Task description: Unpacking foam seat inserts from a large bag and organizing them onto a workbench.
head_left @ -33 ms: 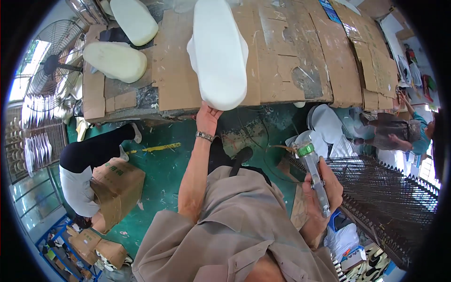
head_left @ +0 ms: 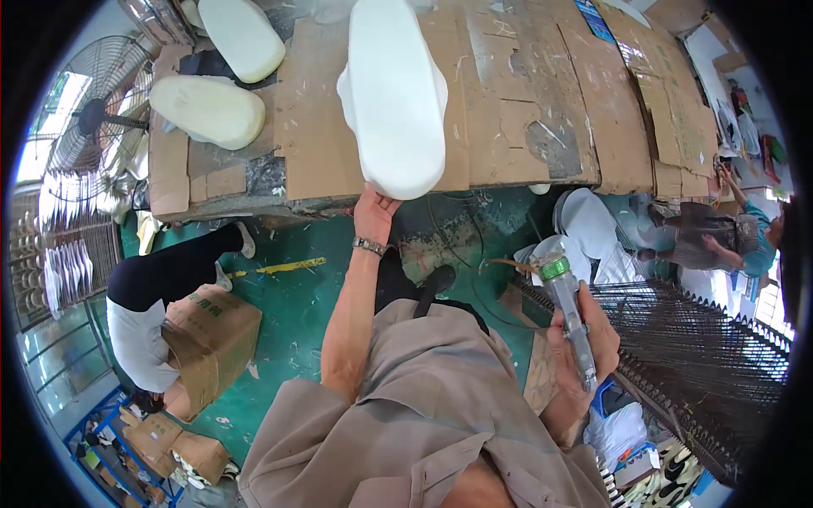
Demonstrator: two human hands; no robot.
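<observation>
A long white foam seat pad lies on the cardboard-covered table, its rounded near end reaching over the front edge. My left hand grips that near end from below, some fingers hidden under it. Off to the right, apart from the pad, my right hand is wrapped round a grey metal spray gun with a green ring near its top. To the left on the table are two cream foam pads, one at the back and one closer.
Cardboard sheets cover the table. A large fan stands left. One person bends by a cardboard box; another is far right. A dark wire rack stands beside my right arm. A thin hose hangs below the table.
The spray gun and my right hand have shifted very slightly to the right. My left hand and the foam seat pad look unchanged.
</observation>
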